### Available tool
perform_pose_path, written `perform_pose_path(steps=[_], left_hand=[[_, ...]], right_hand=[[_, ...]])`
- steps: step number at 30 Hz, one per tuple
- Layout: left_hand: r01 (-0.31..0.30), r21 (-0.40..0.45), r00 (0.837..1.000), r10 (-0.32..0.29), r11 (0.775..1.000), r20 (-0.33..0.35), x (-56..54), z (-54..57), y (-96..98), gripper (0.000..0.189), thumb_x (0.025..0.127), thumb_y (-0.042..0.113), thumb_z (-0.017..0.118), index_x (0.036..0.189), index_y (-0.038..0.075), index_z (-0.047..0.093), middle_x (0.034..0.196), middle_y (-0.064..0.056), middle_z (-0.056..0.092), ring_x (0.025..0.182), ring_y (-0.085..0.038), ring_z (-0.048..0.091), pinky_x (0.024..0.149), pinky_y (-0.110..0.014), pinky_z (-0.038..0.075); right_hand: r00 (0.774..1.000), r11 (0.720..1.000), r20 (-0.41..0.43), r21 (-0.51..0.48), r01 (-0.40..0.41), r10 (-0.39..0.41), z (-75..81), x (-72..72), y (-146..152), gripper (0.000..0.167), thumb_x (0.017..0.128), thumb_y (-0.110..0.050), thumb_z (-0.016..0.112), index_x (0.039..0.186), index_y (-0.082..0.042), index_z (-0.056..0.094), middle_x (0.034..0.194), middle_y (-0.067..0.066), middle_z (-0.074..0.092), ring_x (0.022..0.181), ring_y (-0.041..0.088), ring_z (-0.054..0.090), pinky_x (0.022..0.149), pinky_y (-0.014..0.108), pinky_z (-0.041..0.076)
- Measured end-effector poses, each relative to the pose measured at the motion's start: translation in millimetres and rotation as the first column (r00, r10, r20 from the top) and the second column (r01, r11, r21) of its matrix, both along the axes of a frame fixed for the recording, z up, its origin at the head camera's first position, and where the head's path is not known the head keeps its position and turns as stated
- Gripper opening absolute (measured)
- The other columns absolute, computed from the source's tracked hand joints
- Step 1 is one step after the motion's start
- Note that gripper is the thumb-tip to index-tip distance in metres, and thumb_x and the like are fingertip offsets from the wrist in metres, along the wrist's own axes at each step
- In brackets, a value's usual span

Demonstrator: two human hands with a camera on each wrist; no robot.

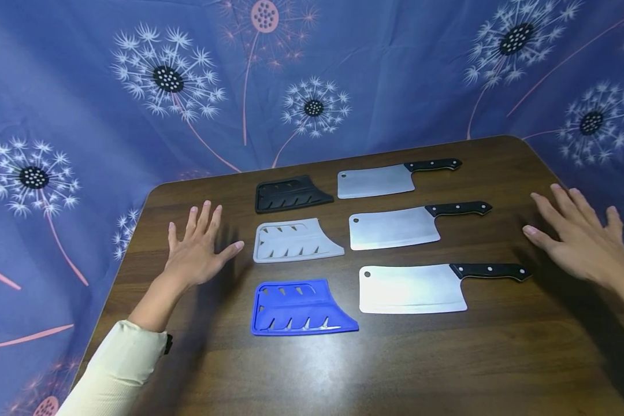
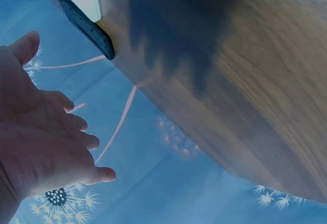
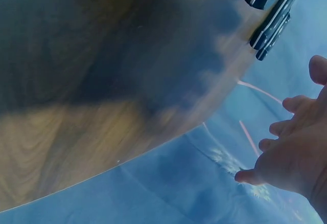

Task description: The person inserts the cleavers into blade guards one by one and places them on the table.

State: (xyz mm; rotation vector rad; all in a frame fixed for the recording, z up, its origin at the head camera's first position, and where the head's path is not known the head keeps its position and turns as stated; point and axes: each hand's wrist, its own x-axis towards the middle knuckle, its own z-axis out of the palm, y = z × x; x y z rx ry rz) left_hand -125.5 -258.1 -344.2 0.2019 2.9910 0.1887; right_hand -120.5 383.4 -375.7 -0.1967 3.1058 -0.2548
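Note:
Three cleavers with black riveted handles lie in a column: a far cleaver (image 1: pixel 375 181), a middle cleaver (image 1: pixel 393 229) and a near, larger cleaver (image 1: pixel 412 290). Left of them lie three slotted blade covers, one black (image 1: pixel 291 195), one white (image 1: pixel 295 241) and one blue (image 1: pixel 301 309). My left hand (image 1: pixel 196 255) hovers with spread fingers left of the white cover, holding nothing. At the right side my right hand (image 1: pixel 582 237), also spread and holding nothing, is beyond the cleaver handles. In the right wrist view, several black handles (image 3: pixel 273 24) show at the top right.
Everything lies on a brown wooden table (image 1: pixel 312 375) with rounded far corners. Behind and beside it hangs a blue cloth (image 1: pixel 395 75) with a dandelion print. Both hands cast shadows on the wood.

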Motion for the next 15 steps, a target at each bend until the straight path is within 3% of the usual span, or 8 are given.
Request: perform_pose_path(steps=[15], left_hand=[[0.027, 0.029, 0.999, -0.028, 0.999, 0.038, -39.5, -2.1, 29.9, 0.09, 0.092, 0.07, 0.033, 0.152, 0.024, -0.015, 0.158, -0.002, -0.022, 0.143, -0.025, -0.023, 0.106, -0.067, -0.013]], right_hand=[[0.999, 0.996, 0.017, -0.079, -0.05, 0.052, 3.8, -36.1, -13, 0.069, 0.102, -0.044, 0.034, 0.155, -0.017, -0.001, 0.158, 0.007, -0.02, 0.142, 0.03, -0.025, 0.097, 0.07, -0.023]])
